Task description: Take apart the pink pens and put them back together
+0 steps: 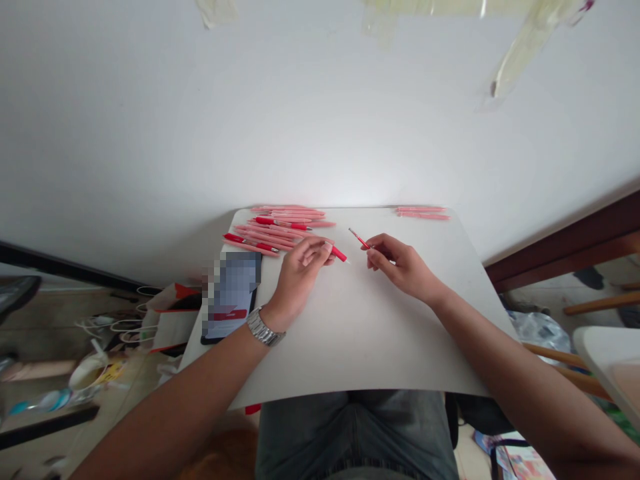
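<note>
Red barrel (339,253) in left hand (304,262), likely refill (358,237) in right hand (397,261).

— What lies on your white table (360,347)?
— At its far left corner you have a loose pile of pink pens (265,235), two red pens (263,221) among them.
— And your smartphone (230,327)?
— Face up by the left edge, just beside the pile.
— Far right?
— Your smaller group of pink pens (423,210), along the back edge.
</note>
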Demonstrator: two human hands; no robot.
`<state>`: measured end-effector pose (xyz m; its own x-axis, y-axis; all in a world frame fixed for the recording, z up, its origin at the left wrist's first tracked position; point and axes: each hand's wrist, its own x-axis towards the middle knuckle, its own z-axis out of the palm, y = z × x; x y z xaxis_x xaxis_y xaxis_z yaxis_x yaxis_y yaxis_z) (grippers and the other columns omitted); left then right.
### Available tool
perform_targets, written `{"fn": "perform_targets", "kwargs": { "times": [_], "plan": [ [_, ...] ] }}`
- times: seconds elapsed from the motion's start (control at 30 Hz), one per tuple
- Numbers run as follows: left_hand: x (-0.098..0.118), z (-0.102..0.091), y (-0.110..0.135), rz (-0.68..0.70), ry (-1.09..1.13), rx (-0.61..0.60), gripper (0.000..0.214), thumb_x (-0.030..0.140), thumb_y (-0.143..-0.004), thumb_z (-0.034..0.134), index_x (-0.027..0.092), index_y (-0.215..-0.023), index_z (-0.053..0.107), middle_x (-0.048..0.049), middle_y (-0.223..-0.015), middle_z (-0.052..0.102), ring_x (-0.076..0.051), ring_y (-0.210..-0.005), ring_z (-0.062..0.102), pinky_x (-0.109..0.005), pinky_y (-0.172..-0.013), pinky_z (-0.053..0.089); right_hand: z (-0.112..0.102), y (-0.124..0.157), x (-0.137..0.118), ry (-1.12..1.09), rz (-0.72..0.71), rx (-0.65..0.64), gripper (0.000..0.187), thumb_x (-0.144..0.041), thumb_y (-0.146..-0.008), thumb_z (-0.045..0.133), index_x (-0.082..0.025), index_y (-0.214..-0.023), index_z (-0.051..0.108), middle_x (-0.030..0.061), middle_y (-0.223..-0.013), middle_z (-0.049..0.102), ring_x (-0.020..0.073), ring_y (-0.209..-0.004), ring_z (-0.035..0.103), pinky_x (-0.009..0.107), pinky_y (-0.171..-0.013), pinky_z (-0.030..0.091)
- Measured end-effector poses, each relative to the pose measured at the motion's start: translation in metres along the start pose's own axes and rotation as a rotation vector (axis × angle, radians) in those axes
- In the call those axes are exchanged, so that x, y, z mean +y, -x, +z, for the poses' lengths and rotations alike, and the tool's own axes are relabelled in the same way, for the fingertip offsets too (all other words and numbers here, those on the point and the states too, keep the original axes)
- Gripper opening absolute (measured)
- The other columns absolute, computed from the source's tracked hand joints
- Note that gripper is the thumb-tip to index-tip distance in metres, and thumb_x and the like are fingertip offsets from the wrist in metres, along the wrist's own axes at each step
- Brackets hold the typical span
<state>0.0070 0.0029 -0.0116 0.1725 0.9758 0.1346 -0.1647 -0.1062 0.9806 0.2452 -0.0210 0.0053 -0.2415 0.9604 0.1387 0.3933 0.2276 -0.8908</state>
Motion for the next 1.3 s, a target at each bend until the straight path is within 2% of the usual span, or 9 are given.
{"fn": "perform_targets", "kwargs": {
  "times": [0.2, 0.37, 0.63, 0.8, 1.0, 1.3],
  "plan": [
    [0.001, 0.003, 0.002, -0.029, 0.067, -0.031, 0.027, 0.039, -0.09, 0.083, 0.019, -0.107, 0.074, -0.0059, -0.102, 0.075, -0.018, -0.094, 0.073, -0.036, -0.091, 0.062, 0.005, 0.0, 0.001, -0.137, 0.024, -0.04, 0.03, -0.05, -0.107, 0.053, -0.022, -0.116, 0.06, 0.0047, -0.091, 0.071, 0.0177, -0.079, 0.063, 0.033, -0.075, 0.051],
    [0.0, 0.004, 0.004, -0.04, 0.106, -0.094, 0.026, 0.036, -0.088, 0.086, 0.02, -0.104, 0.072, -0.0048, -0.102, 0.073, -0.02, -0.098, 0.073, -0.039, -0.094, 0.061, 0.006, 0.002, -0.005, -0.069, 0.05, -0.038, 0.031, -0.051, -0.107, 0.052, -0.022, -0.114, 0.063, 0.0015, -0.086, 0.065, 0.0151, -0.071, 0.052, 0.031, -0.067, 0.043],
    [-0.001, 0.005, 0.005, -0.03, 0.078, -0.11, 0.023, 0.033, -0.088, 0.085, 0.019, -0.103, 0.075, -0.0055, -0.103, 0.075, -0.018, -0.098, 0.071, -0.035, -0.093, 0.059, 0.006, 0.002, -0.01, -0.003, 0.103, -0.052, 0.037, -0.055, -0.102, 0.06, -0.02, -0.106, 0.072, -0.0035, -0.073, 0.046, 0.0129, -0.066, 0.036, 0.03, -0.06, 0.031],
    [0.0, 0.005, 0.005, -0.027, 0.065, -0.123, 0.023, 0.033, -0.088, 0.085, 0.02, -0.104, 0.075, -0.0055, -0.104, 0.076, -0.018, -0.098, 0.072, -0.034, -0.094, 0.06, 0.007, 0.001, -0.009, -0.008, 0.123, -0.071, 0.039, -0.058, -0.098, 0.065, -0.02, -0.102, 0.072, -0.0039, -0.072, 0.044, 0.0126, -0.066, 0.034, 0.029, -0.059, 0.029],
    [0.002, 0.004, 0.007, -0.049, -0.013, -0.139, 0.03, 0.039, -0.091, 0.082, 0.02, -0.114, 0.08, -0.009, -0.11, 0.079, -0.022, -0.102, 0.074, -0.037, -0.098, 0.061, 0.008, 0.001, -0.007, 0.008, 0.102, -0.069, 0.039, -0.058, -0.098, 0.064, -0.02, -0.089, 0.066, -0.0041, -0.07, 0.043, 0.0125, -0.065, 0.034, 0.029, -0.059, 0.028],
    [0.009, 0.002, 0.007, -0.018, -0.111, -0.179, 0.033, 0.041, -0.095, 0.078, 0.021, -0.12, 0.079, -0.0091, -0.113, 0.08, -0.022, -0.101, 0.076, -0.037, -0.098, 0.061, 0.007, 0.001, -0.006, -0.019, 0.087, -0.096, 0.042, -0.06, -0.1, 0.06, -0.02, -0.087, 0.062, -0.0041, -0.07, 0.04, 0.0124, -0.065, 0.033, 0.029, -0.058, 0.027]
  ]
}}
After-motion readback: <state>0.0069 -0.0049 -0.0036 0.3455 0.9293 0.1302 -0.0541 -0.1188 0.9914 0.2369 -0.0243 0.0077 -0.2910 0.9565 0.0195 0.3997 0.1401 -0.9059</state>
